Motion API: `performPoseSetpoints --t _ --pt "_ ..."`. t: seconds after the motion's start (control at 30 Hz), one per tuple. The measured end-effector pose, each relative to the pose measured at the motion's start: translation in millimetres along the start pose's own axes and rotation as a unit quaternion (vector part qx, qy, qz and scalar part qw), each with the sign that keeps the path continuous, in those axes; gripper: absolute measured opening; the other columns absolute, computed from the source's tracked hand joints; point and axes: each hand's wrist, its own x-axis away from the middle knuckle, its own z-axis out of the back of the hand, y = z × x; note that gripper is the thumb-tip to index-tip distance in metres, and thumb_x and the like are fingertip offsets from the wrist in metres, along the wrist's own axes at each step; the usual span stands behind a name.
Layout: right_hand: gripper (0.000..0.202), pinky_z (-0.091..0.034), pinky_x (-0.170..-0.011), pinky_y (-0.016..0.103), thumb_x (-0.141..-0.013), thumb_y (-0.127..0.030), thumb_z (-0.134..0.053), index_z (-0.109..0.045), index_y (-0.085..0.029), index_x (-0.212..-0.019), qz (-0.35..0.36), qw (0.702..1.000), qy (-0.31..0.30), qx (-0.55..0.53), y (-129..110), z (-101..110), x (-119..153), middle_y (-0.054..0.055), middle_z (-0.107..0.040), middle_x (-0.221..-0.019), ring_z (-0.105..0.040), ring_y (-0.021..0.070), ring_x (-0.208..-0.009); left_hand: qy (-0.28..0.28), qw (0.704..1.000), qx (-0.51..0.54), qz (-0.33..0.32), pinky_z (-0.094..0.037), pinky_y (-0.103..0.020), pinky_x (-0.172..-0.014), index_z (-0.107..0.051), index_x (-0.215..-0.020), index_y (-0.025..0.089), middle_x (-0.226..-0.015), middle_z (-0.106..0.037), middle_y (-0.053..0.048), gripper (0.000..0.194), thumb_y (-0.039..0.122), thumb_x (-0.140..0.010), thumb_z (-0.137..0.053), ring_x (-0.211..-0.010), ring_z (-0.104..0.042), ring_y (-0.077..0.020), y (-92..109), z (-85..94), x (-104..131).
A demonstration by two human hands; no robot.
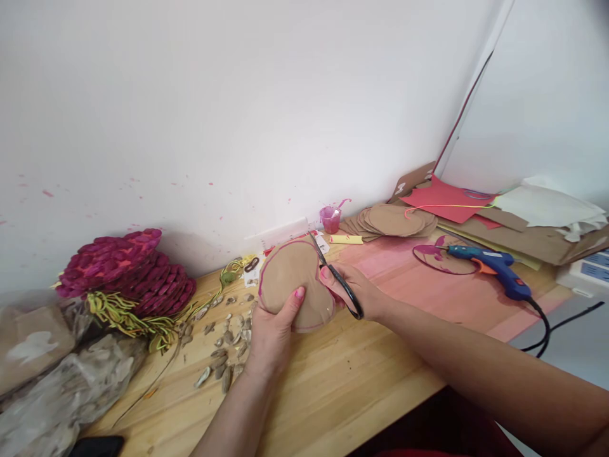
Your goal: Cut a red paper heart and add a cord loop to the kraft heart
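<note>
A rounded brown cardboard piece (288,270) with a purple line along its edge is held up above the table. My left hand (276,324) grips its lower part, thumb on the front face and fingers behind. In my right hand (349,285) is a pair of black-handled scissors (340,279), its blades pointing up and left at the right edge of the cardboard. Part of the scissors is hidden by the fingers, and I cannot tell how far the blades are apart.
Peanut shells (223,355) lie scattered left of my hands. Farther left stands a stack of magenta petalled pieces (128,273) near plastic bags (71,393). Behind are a pink cup (330,219) and stacked cardboard ovals (394,219). A blue glue gun (499,266) rests at right.
</note>
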Motion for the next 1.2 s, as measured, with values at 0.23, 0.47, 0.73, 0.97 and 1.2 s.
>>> performPoseSetpoints --t 0.23,0.47,0.73,0.97,1.2 --pt "0.054 -0.028 -0.049 0.026 -0.094 -0.067 -0.041 -0.041 -0.021 -0.067 0.012 1.0 -0.013 -0.021 3.5 1.5 -0.3 -0.005 -0.039 -0.055 -0.038 0.0103 -0.05 0.018 1.0 -0.001 -0.001 -0.059 -0.038 -0.088 -0.063 -0.126 0.016 -0.114 -0.074 -0.013 0.072 0.027 -0.06 -0.09 -0.1 -0.071 -0.0245 2.8 -3.8 0.2" --pt "0.054 -0.026 -0.047 0.025 -0.095 -0.066 -0.041 -0.04 -0.02 -0.065 0.017 0.999 -0.021 -0.039 1.3 2.5 -0.6 -0.005 -0.036 -0.056 -0.036 0.0091 -0.049 0.027 0.999 -0.023 -0.016 -0.058 -0.034 -0.088 -0.065 -0.122 0.016 -0.112 -0.075 -0.013 0.07 0.028 -0.058 -0.091 -0.099 -0.072 -0.0228 8.8 -3.7 -1.4" --pt "0.051 -0.025 -0.046 0.024 -0.095 -0.062 -0.046 -0.038 -0.021 -0.067 0.015 0.999 -0.021 -0.026 -3.3 5.7 -0.6 -0.006 -0.039 -0.056 -0.034 0.008 -0.047 0.026 0.999 -0.037 -0.01 -0.058 -0.038 -0.088 -0.064 -0.124 0.015 -0.116 -0.073 -0.014 0.072 0.029 -0.059 -0.091 -0.103 -0.07 -0.0254 9.9 2.5 -6.0" --pt "0.051 -0.025 -0.046 0.024 -0.091 -0.065 -0.05 -0.037 -0.022 -0.068 0.007 1.0 -0.019 -0.016 -6.6 7.6 -1.8 -0.006 -0.039 -0.053 -0.035 0.0088 -0.047 0.018 0.998 -0.061 -0.021 -0.057 -0.04 -0.091 -0.067 -0.12 0.014 -0.111 -0.074 -0.014 0.065 0.031 -0.061 -0.09 -0.1 -0.071 -0.0247 6.7 16.5 -15.0" --pt "0.055 -0.025 -0.046 0.025 -0.089 -0.072 -0.045 -0.037 -0.022 -0.068 -0.017 1.0 -0.003 0.008 -3.6 7.8 -1.7 -0.005 -0.04 -0.053 -0.035 0.0098 -0.047 0.003 0.998 -0.057 -0.033 -0.057 -0.036 -0.09 -0.069 -0.116 0.014 -0.114 -0.074 -0.013 0.058 0.03 -0.064 -0.088 -0.1 -0.071 -0.0233 8.9 20.9 -17.8"
